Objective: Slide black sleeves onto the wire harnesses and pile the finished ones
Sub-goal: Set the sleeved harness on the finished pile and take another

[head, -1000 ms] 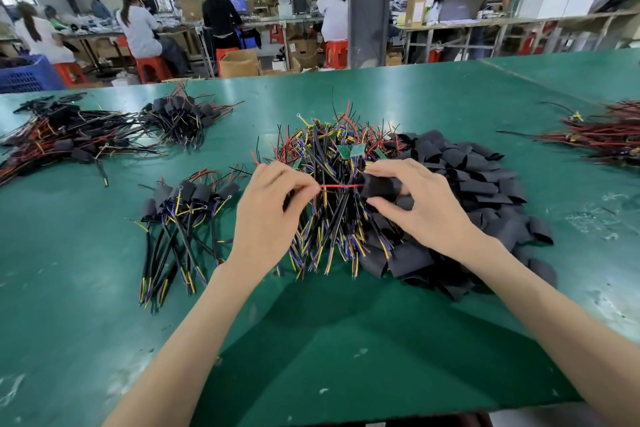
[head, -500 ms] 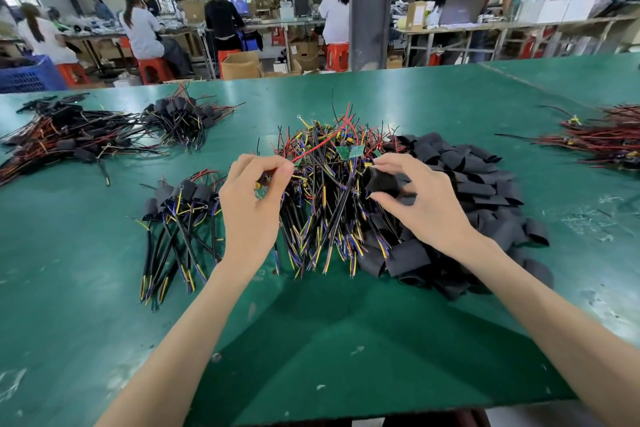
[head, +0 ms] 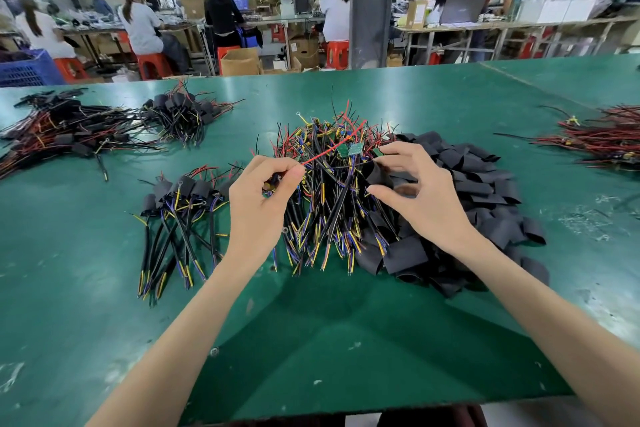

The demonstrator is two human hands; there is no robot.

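Here our left hand (head: 259,208) pinches a red wire (head: 332,148) while our right hand (head: 426,198), just beside, pinches a black sleeve (head: 377,173) for threading.

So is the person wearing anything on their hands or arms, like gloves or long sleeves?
No. The left hand and the right hand are bare, with no gloves, and no ring shows on any finger in view. The left forearm and the right forearm are uncovered right down to the bottom of the picture: no sleeve, watch or bracelet shows.
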